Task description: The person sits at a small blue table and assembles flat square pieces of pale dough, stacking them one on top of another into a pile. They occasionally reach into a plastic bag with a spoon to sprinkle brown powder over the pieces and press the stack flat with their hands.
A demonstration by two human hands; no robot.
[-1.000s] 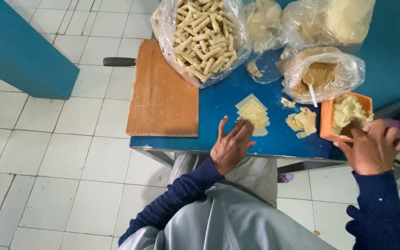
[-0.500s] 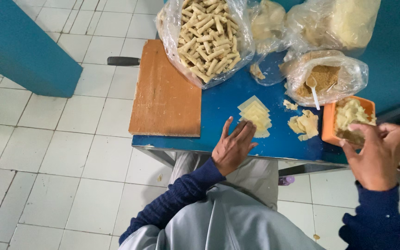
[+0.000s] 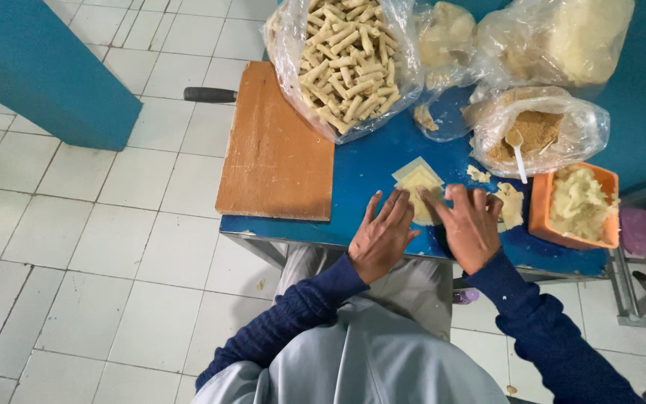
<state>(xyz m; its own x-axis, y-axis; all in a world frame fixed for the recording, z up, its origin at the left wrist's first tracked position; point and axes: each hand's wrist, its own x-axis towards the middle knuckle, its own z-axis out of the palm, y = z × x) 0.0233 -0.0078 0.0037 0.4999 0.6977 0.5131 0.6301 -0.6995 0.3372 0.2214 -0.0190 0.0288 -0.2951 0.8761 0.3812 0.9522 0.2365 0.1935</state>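
A small stack of pale yellow square wrappers (image 3: 416, 179) lies on the blue table (image 3: 368, 172). My left hand (image 3: 381, 236) rests flat beside the stack's near left corner, fingers spread. My right hand (image 3: 469, 224) lies flat just to the right, its fingers touching the wrappers' near edge. Whether anything sits under the fingers is hidden. An orange tub (image 3: 541, 202) of pale mashed filling stands to the right of my right hand.
A wooden board (image 3: 274, 150) covers the table's left end, a dark handle (image 3: 209, 95) sticking out behind it. A clear bag of rolled sticks (image 3: 345, 56), a bag of brown crumbs with a white spoon (image 3: 536, 131) and other bags (image 3: 562, 41) crowd the back. White tiled floor lies left.
My right hand has left the orange tub and moved left onto the wrappers. My left hand stays by the stack, now flatter on the table.
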